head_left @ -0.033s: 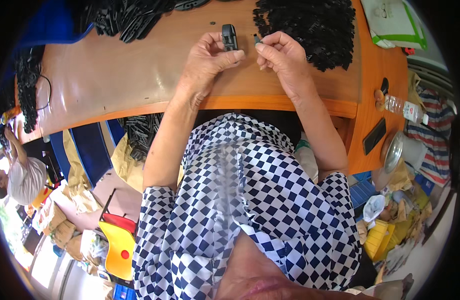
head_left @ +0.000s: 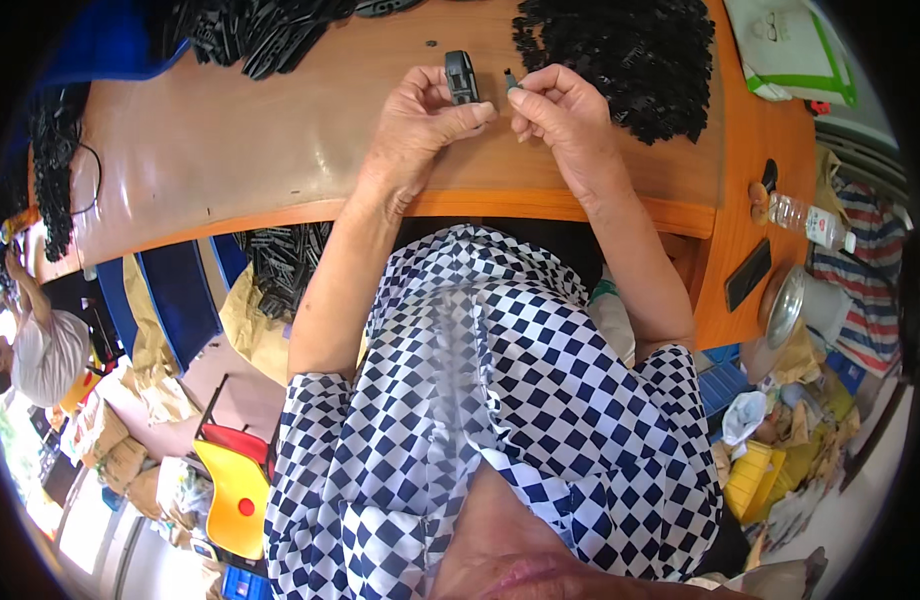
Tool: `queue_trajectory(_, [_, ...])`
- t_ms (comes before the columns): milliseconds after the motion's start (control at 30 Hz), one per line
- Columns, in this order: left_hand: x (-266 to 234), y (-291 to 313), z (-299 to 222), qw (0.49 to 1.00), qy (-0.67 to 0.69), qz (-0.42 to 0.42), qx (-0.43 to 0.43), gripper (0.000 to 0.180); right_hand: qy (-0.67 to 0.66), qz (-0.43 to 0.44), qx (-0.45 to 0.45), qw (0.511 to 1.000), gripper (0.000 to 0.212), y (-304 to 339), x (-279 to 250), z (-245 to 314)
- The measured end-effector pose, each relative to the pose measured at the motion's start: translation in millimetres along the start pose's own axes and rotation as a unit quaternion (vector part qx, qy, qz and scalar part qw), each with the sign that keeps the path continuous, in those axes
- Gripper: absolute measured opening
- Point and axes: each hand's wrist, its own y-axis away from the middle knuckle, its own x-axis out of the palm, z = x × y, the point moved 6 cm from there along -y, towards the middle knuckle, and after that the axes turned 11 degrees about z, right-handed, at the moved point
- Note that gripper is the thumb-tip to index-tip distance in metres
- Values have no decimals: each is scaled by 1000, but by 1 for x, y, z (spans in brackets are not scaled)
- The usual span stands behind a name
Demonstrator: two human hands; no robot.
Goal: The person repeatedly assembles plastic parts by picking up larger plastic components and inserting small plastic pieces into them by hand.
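Currently the left hand [head_left: 412, 120] has its thumb and fingers closed around a black part [head_left: 462, 75], whose long end stands up past the thumb tip. Just right of it, near but apart, a small dark piece [head_left: 510, 79] pokes out from the pinched thumb and forefinger of the right hand [head_left: 572, 115], beside a heap of black pieces [head_left: 625, 60].

Turns the black casing [head_left: 461, 78] slightly in the left hand [head_left: 418, 115]; brings the small piece [head_left: 511, 79] in the right hand [head_left: 572, 115] nearer it.
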Motion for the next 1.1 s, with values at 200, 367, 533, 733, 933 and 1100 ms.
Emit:
queue_trajectory(200, [-5, 15, 5, 999, 6, -5, 39, 51, 29, 19, 29, 999, 13, -4, 27, -10])
queue_trajectory(367, [-10, 20, 5, 995, -60, -26, 71, 60, 60, 22, 47, 997, 14, -3, 32, -14])
queue_trajectory(533, [-4, 23, 1, 993, -103, -38, 49, 63, 32, -3, -20, 999, 13, -4, 39, -19])
queue_trajectory(733, [-4, 23, 0, 982, -177, -43, 56, 64, 61, -22, -54, 996, 10, -3, 40, -15])
queue_trajectory(933, [-2, 28, -3, 949, -309, -45, 36, 73, 509, 178, -158, 827, 9, 0, 46, 30])
queue_trajectory(1100, [6, 27, 4, 911, -412, 1, 25, 77, 601, 235, -206, 736, 8, 6, 49, 36])
